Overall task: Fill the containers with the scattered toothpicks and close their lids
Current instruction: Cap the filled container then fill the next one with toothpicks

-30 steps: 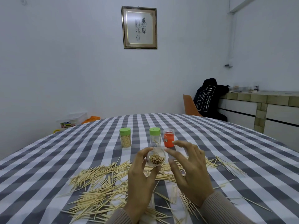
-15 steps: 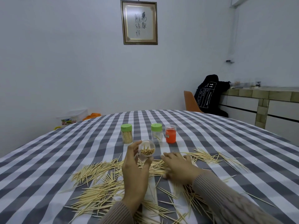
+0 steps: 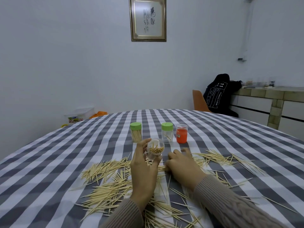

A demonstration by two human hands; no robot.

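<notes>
Left hand (image 3: 144,168) raised, fingers curled round an open clear container (image 3: 154,149); right hand (image 3: 182,163) palm-down, relaxed, on scattered toothpicks (image 3: 105,168).

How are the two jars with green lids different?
The left green-lid jar is packed with toothpicks; the right green-lid jar holds only a few. The left one stands farther from the orange jar, the right one next to it. Both stand upright, closed, on the checked tablecloth.
</notes>
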